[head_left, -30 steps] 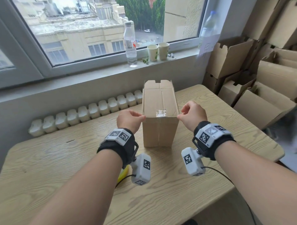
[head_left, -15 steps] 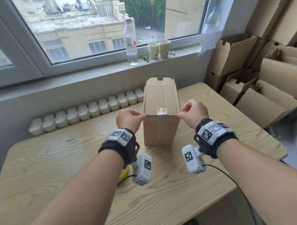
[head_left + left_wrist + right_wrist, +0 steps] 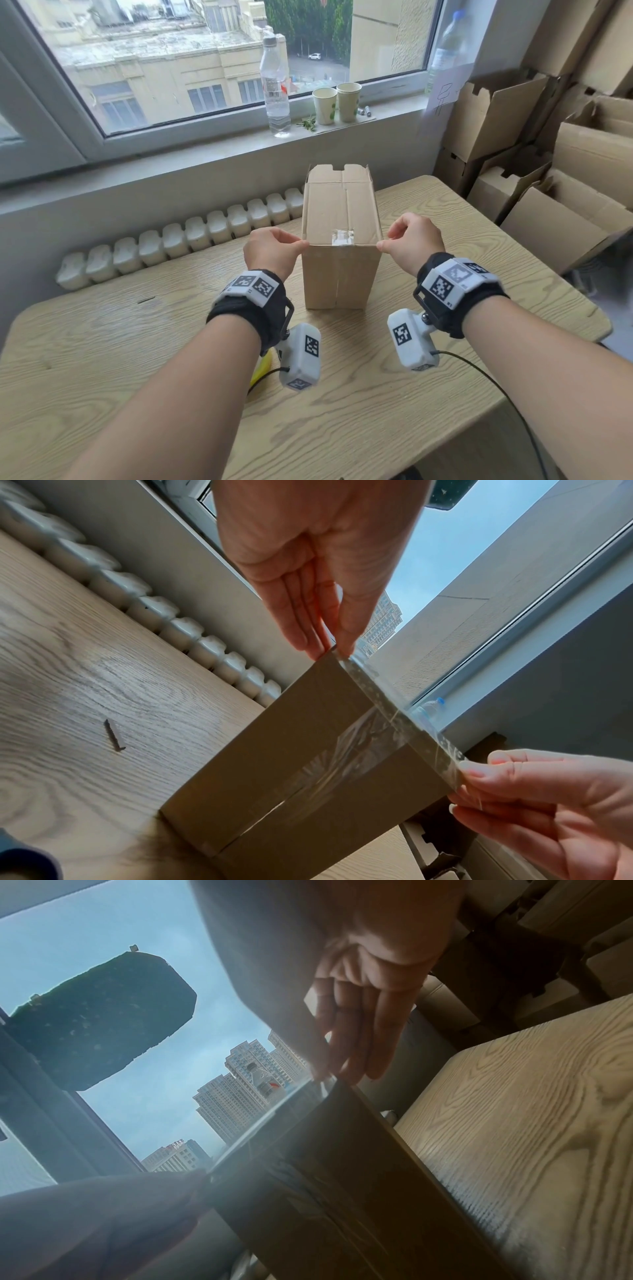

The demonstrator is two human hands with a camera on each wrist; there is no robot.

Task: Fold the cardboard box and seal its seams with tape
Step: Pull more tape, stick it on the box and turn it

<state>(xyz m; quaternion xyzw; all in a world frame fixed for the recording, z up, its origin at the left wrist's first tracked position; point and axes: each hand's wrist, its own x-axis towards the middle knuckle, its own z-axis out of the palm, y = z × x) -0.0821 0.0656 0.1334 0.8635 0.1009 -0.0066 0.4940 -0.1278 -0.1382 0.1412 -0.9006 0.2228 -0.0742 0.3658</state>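
1. Compared with half a second ago, both hands hold the same places at the box's near top edge; the view has only shifted slightly and the box has not moved on the table.
2. Nearest, at 6 o'clock from the box, bare wooden table [image 3: 342, 394] lies between the two forearms, and a yellow object [image 3: 261, 368] peeks from under the left wrist.
3. The left hand [image 3: 270, 251] sits at 9 o'clock of the box's near top corner, thumb and fingers pressed together, pinching one end of a clear tape strip [image 3: 394, 710].
4. The right hand [image 3: 412, 240] sits at 3 o'clock of the opposite near corner, pinching the strip's other end; its remaining fingers are curled.
5. The strip runs taut along the near top edge, crossing an older piece of tape over the centre seam.
6. The cardboard box [image 3: 340, 219] stands upright mid-table between the hands, its top flaps closed.
7. Farther, at 12 o'clock, the windowsill holds a water bottle [image 3: 275, 85] and two paper cups [image 3: 337, 102].
8. At 2 o'clock, other cardboard boxes [image 3: 548, 171] are stacked beside the table.
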